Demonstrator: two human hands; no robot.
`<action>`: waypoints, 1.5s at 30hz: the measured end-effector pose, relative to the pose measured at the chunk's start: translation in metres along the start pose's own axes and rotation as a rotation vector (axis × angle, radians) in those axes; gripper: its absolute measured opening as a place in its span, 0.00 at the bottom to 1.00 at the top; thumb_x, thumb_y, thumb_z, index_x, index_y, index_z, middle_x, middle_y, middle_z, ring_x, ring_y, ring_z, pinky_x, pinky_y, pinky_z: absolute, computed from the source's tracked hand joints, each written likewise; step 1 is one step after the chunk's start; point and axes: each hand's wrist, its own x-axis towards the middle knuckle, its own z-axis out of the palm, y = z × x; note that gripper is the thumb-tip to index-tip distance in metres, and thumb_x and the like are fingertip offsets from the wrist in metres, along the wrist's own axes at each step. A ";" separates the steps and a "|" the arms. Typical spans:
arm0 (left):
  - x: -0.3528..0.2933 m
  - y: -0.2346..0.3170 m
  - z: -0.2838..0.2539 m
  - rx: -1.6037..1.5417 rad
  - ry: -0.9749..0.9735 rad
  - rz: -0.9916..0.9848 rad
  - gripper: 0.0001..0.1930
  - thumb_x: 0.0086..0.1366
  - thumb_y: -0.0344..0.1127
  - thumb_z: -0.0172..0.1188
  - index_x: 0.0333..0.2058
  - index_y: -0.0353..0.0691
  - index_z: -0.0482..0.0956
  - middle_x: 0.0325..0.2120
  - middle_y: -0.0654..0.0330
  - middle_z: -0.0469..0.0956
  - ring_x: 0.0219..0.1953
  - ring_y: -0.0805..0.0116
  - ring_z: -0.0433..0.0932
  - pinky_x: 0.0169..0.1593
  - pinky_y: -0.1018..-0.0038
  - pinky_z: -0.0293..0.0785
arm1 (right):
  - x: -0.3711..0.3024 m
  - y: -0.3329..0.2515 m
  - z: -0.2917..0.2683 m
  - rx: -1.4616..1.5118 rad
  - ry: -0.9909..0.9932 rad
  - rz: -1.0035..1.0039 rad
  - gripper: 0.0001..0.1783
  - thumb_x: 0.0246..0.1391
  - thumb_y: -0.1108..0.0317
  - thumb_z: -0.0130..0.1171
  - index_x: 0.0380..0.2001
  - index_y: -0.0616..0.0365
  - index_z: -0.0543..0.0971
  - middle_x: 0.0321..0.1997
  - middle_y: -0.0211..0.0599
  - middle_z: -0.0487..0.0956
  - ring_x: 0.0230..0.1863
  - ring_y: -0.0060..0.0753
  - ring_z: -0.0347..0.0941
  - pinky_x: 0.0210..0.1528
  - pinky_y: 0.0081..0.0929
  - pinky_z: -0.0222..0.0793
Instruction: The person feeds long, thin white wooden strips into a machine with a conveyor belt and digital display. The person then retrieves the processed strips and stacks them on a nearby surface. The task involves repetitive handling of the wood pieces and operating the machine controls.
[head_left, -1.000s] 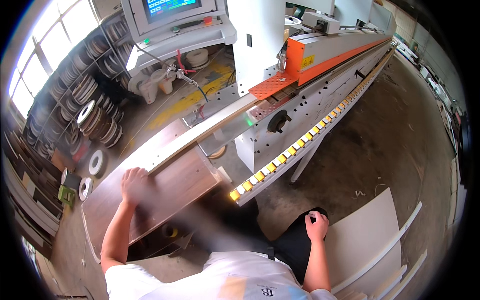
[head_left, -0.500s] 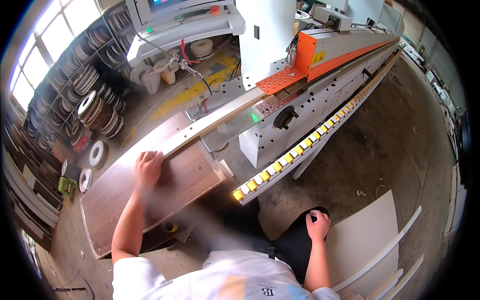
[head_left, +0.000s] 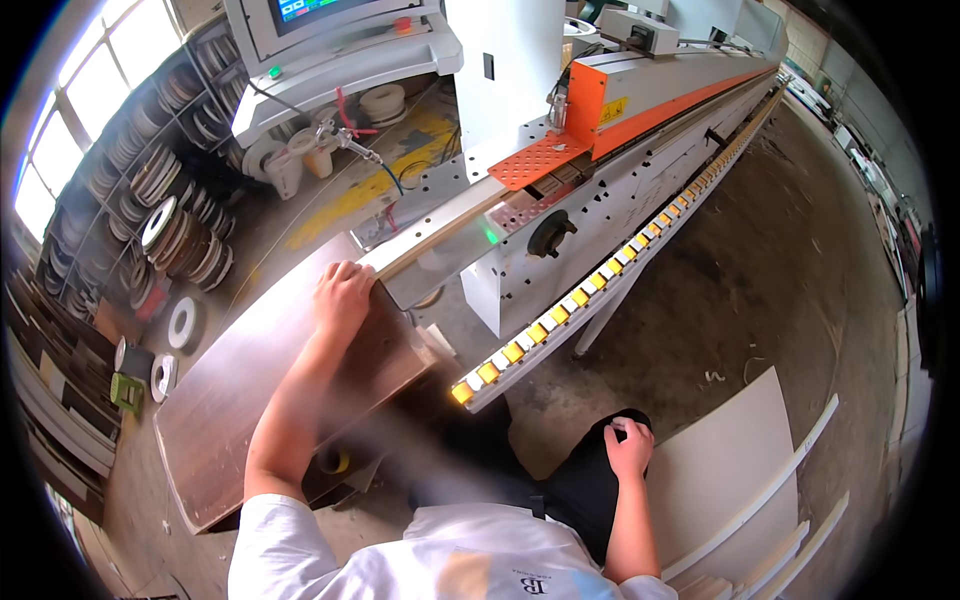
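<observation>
My left hand (head_left: 343,295) has its fingers bent over the near end of a long, narrow board (head_left: 445,225), pale on top with small holes and a brownish side. The board lies over a brown wood-look tabletop (head_left: 250,380), and its far end runs under the orange perforated guard (head_left: 540,165) of a long machine. On my dark-trousered knee rests my right hand (head_left: 629,450), fingers loosely bent over the leg and nothing visible held in it. Motion smears the area below my left forearm.
A roller rail (head_left: 560,315) with yellow and white rollers slants along the machine. A control panel (head_left: 340,60) stands at the upper left, near shelves of edging rolls (head_left: 190,240). Pale sheet (head_left: 730,470) and strips (head_left: 770,500) lie at my lower right.
My left hand has moved forward and right with the narrow board, which reaches farther toward the machine. My right hand stays on the knee. The whole view has shifted slightly.
</observation>
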 end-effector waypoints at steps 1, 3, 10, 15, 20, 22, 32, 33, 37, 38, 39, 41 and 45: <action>0.007 0.005 0.004 -0.004 -0.004 0.005 0.04 0.66 0.35 0.67 0.39 0.47 0.87 0.38 0.64 0.81 0.48 0.58 0.80 0.50 0.61 0.80 | 0.000 -0.001 -0.001 0.013 -0.003 0.000 0.09 0.54 0.63 0.73 0.37 0.51 0.86 0.39 0.29 0.90 0.47 0.40 0.84 0.56 0.40 0.74; 0.017 0.011 0.019 -0.008 0.008 0.014 0.03 0.63 0.35 0.65 0.35 0.47 0.85 0.36 0.63 0.80 0.46 0.57 0.80 0.49 0.60 0.79 | 0.000 -0.004 -0.005 0.080 -0.021 0.028 0.10 0.54 0.64 0.73 0.38 0.52 0.87 0.40 0.31 0.90 0.47 0.40 0.84 0.56 0.39 0.75; 0.068 0.053 0.049 -0.112 -0.154 -0.038 0.06 0.63 0.32 0.59 0.31 0.46 0.85 0.35 0.58 0.81 0.46 0.51 0.81 0.50 0.56 0.78 | -0.036 0.036 -0.040 0.136 0.121 0.179 0.14 0.57 0.62 0.73 0.45 0.52 0.86 0.46 0.36 0.89 0.52 0.43 0.84 0.57 0.39 0.79; 0.091 0.053 0.093 -0.046 -0.010 0.123 0.08 0.69 0.36 0.57 0.37 0.46 0.86 0.40 0.60 0.80 0.48 0.53 0.79 0.50 0.56 0.78 | -0.112 0.089 -0.094 -0.210 0.211 0.422 0.18 0.56 0.58 0.72 0.48 0.49 0.84 0.47 0.36 0.88 0.51 0.47 0.83 0.56 0.45 0.78; 0.106 0.065 0.110 -0.078 0.023 0.208 0.14 0.74 0.37 0.56 0.52 0.40 0.83 0.52 0.56 0.82 0.55 0.50 0.78 0.61 0.59 0.74 | -0.229 0.123 -0.126 -0.376 0.337 0.807 0.26 0.52 0.54 0.73 0.53 0.52 0.83 0.52 0.44 0.86 0.55 0.53 0.80 0.58 0.47 0.77; 0.105 0.065 0.109 -0.114 0.056 0.244 0.15 0.74 0.37 0.56 0.54 0.39 0.82 0.54 0.55 0.82 0.57 0.50 0.78 0.63 0.58 0.73 | -0.274 0.127 -0.132 -0.419 0.323 0.975 0.32 0.50 0.49 0.73 0.56 0.52 0.82 0.55 0.46 0.85 0.58 0.55 0.79 0.59 0.48 0.77; 0.102 0.064 0.104 -0.188 0.013 0.246 0.13 0.73 0.36 0.56 0.50 0.38 0.83 0.52 0.54 0.83 0.55 0.49 0.80 0.62 0.58 0.74 | -0.362 0.108 -0.110 -0.368 0.241 1.558 0.49 0.42 0.38 0.79 0.59 0.63 0.78 0.64 0.50 0.77 0.63 0.57 0.76 0.64 0.52 0.75; 0.102 0.066 0.103 -0.198 0.024 0.260 0.12 0.73 0.35 0.56 0.49 0.38 0.83 0.51 0.55 0.83 0.55 0.49 0.80 0.61 0.58 0.74 | -0.363 0.109 -0.112 -0.327 0.227 1.603 0.49 0.41 0.38 0.80 0.58 0.64 0.78 0.64 0.50 0.77 0.63 0.57 0.75 0.63 0.52 0.75; 0.103 0.072 0.098 -0.222 0.039 0.277 0.11 0.72 0.34 0.56 0.47 0.38 0.83 0.50 0.55 0.83 0.53 0.49 0.80 0.57 0.58 0.76 | -0.356 0.108 -0.104 -0.333 0.421 1.588 0.42 0.39 0.47 0.80 0.52 0.64 0.79 0.60 0.52 0.78 0.60 0.58 0.76 0.61 0.53 0.76; 0.102 0.073 0.098 -0.228 0.044 0.280 0.11 0.72 0.34 0.56 0.47 0.38 0.83 0.50 0.55 0.83 0.53 0.49 0.80 0.56 0.58 0.76 | -0.356 0.104 -0.101 -0.312 0.516 1.586 0.39 0.40 0.49 0.79 0.50 0.64 0.78 0.59 0.53 0.78 0.60 0.58 0.76 0.60 0.54 0.76; 0.102 0.073 0.098 -0.230 0.048 0.288 0.11 0.72 0.34 0.56 0.47 0.38 0.83 0.50 0.55 0.83 0.53 0.49 0.80 0.56 0.58 0.76 | -0.354 0.099 -0.097 -0.285 0.606 1.586 0.37 0.40 0.51 0.78 0.49 0.63 0.78 0.58 0.54 0.78 0.59 0.58 0.76 0.59 0.54 0.76; 0.103 0.071 0.097 -0.228 0.045 0.291 0.10 0.71 0.33 0.57 0.47 0.38 0.83 0.49 0.55 0.83 0.52 0.49 0.81 0.55 0.58 0.77 | -0.348 0.099 -0.104 -0.338 0.673 1.496 0.33 0.40 0.56 0.77 0.47 0.62 0.77 0.55 0.54 0.78 0.57 0.59 0.77 0.58 0.54 0.76; 0.103 0.072 0.100 -0.235 0.039 0.305 0.10 0.71 0.33 0.57 0.46 0.38 0.83 0.49 0.55 0.83 0.52 0.49 0.81 0.55 0.58 0.77 | -0.333 0.098 -0.142 -0.506 0.783 1.340 0.25 0.41 0.61 0.76 0.39 0.59 0.76 0.47 0.50 0.78 0.53 0.60 0.77 0.54 0.51 0.76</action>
